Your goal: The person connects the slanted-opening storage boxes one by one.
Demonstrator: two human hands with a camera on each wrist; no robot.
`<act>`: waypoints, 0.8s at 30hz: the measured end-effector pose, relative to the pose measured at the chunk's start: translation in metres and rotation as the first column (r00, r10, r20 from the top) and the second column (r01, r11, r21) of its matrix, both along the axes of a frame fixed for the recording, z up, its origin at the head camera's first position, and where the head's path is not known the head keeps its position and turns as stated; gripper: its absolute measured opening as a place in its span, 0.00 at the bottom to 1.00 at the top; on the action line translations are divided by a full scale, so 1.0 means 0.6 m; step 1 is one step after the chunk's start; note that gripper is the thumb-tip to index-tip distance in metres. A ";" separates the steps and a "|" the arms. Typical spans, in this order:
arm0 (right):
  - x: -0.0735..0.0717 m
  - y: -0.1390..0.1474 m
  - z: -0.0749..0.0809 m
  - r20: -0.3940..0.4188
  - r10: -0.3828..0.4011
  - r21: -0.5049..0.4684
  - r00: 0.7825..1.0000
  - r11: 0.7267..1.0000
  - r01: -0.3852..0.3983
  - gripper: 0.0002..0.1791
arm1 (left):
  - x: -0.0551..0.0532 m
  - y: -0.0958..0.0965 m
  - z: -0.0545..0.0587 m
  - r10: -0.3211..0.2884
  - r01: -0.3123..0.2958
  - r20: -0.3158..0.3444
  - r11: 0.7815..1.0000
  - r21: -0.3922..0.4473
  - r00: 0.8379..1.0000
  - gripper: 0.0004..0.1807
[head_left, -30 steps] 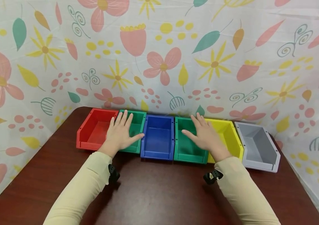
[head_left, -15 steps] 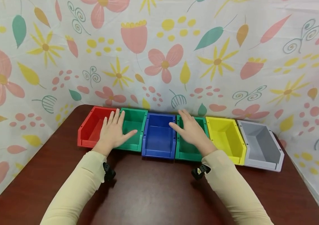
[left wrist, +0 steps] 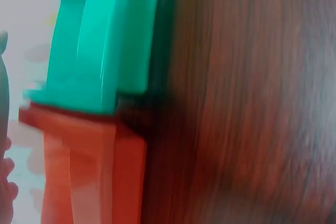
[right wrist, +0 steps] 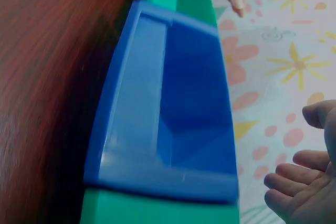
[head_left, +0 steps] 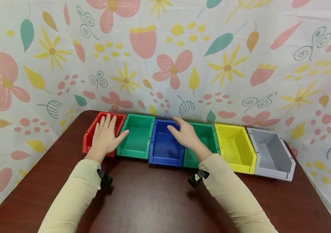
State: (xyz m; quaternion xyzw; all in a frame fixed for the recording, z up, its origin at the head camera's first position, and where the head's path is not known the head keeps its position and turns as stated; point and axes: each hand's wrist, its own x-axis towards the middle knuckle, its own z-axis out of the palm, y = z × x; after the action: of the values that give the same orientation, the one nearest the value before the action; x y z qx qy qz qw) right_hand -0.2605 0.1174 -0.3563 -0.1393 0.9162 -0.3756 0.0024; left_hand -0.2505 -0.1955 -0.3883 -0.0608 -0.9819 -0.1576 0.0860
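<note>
My left hand (head_left: 105,135) hovers over the red bin (head_left: 120,120), fingers straight and thumb spread toward the left green bin (head_left: 136,139). It holds nothing. Above the blue bin (head_left: 165,147) and the right green bin (head_left: 204,134) is my right hand (head_left: 186,135), its fingers relaxed around nothing. In the right wrist view, its slightly bent fingers (right wrist: 299,179) show at the lower right, apart from the blue bin (right wrist: 197,77). The left wrist view is blurred and catches only a sliver of the left hand (left wrist: 5,182) beside the bins.
A yellow bin (head_left: 235,147) and a grey bin (head_left: 270,152) continue the row to the right. The bins stand side by side along the back of the dark wooden table (head_left: 151,197). Behind them hangs a flower-patterned cloth (head_left: 165,58).
Both hands have moved left above the row: the left from the left green bin to the red one, the right from the right green and yellow bins toward the blue one.
</note>
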 end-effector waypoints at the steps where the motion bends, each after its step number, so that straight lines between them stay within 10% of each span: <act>1: -0.001 -0.005 0.001 0.020 0.002 -0.033 1.000 0.999 -0.001 0.33 | 0.001 -0.007 0.000 0.003 -0.003 -0.011 1.000 0.011 1.000 0.51; 14: -0.009 -0.068 0.005 0.296 0.071 -0.351 0.953 0.936 0.040 0.27 | 0.014 -0.081 -0.021 0.107 -0.098 -0.066 0.987 0.126 0.992 0.42; 24: -0.023 -0.106 0.018 0.507 0.210 -0.561 0.836 0.817 0.135 0.31 | 0.011 -0.103 -0.037 0.203 -0.176 -0.036 0.912 0.371 0.978 0.34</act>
State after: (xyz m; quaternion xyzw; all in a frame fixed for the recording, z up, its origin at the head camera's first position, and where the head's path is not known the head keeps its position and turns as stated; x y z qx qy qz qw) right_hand -0.2742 0.0537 -0.3457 -0.0391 0.7163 -0.6579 0.2293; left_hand -0.2438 -0.2573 -0.4106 0.0461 -0.9327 -0.3262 0.1469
